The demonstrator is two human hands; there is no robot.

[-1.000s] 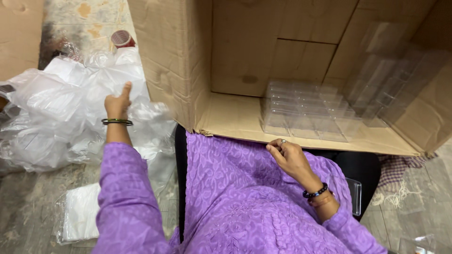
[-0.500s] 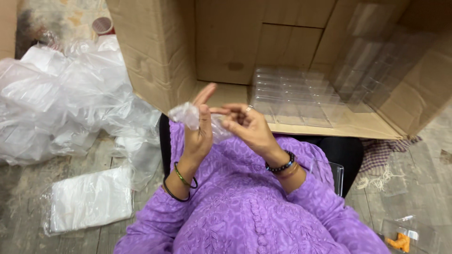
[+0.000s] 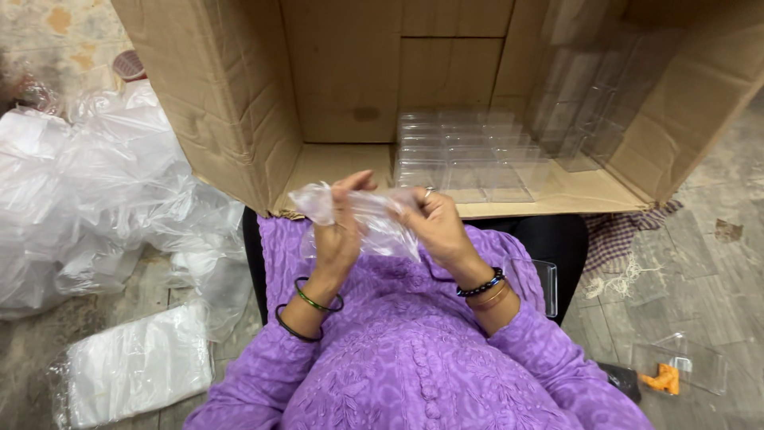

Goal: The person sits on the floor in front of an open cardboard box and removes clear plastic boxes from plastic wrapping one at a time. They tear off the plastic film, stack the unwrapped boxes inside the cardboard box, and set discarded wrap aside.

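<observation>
- Centre of the frame: a small clear plastic bag (image 3: 362, 216) is being held up between both hands, just above the lap of the purple embroidered garment (image 3: 398, 350).
- The left hand (image 3: 338, 231) is pinching the bag's left part, thumb and fingers closed on the film; the bunched corner is poking out to the upper left of that hand.
- The right hand (image 3: 434, 227) is gripping the bag's right edge with its fingertips, a ring showing on one finger.
- By the look of it, this bag is feather-light, limp and slippery: thin film that is crumpling and sagging between the two grips. It seems best taken at an edge or at the mouth with a fingertip pinch, since a flat palm would likely just slide off it.
- Just behind the hands, an open cardboard box (image 3: 239, 103) is lying on its side, filling the upper frame.
- Inside it, at centre right, stacked clear plastic containers (image 3: 469, 151) are sitting in rows.
- At the left of the frame, a heap of loose plastic bags (image 3: 95, 191) is spreading over the floor (image 3: 692, 271).
- Lower left, a flat pack of white bags (image 3: 135, 366) is lying.
- Lower right, a clear lid with an orange scrap (image 3: 664, 378) is resting.
</observation>
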